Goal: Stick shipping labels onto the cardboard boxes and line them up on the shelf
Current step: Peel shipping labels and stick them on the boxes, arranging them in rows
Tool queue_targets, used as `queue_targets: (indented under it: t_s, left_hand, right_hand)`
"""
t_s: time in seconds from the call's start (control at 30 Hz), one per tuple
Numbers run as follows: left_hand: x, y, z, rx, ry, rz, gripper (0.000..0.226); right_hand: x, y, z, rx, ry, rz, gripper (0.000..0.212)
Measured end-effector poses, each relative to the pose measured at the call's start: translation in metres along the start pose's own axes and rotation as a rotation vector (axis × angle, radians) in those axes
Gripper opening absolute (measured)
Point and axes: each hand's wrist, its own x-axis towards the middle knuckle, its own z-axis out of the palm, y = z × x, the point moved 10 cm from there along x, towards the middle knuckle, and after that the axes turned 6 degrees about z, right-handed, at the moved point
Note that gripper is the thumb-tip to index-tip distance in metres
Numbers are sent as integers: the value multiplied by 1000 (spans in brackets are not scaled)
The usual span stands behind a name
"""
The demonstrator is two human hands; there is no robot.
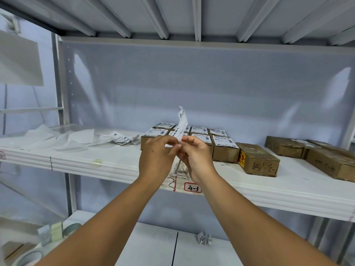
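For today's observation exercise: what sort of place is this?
Probably a stockroom or packing area: metal shelving with a 4-3 tag, rows of labelled cardboard boxes, and left hand and right hand pinching a shipping label.

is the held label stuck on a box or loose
Loose: the label curls up in the air, left hand and right hand pinching its lower end.

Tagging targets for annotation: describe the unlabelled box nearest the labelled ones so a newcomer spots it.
On the white metal shelf with the 4-3 tag, find the tight block of small brown cardboard boxes topped with white labels. Directly right of it lies a longer brown cardboard box. Only this one has a red-and-yellow sticker on its left end.
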Motion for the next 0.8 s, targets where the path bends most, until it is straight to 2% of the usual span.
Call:
queue_targets:
  t_s: [0.17,0.43,0.57,0.7,0.8]
  left_hand:
    - [1,-13,1,35,7,-102,9]
    - [-7,-19,5,-175,-91,-313,7]
    - [-7,-18,10,-306,-131,-325,13]
    - [-6,-24,9,-168,-154,-303,24]
    - [-7,-29,11,-179,-176,-302,25]
  right_hand:
    - [0,3,-1,10,-19,17,16]
    - [0,0,3,-145,-46,-38,22]
    - [0,0,1,-242,-43,-68,25]
    - [0,1,3,-340,-67,-68,25]
    - [2,1,5,-406,-91,-71,24]
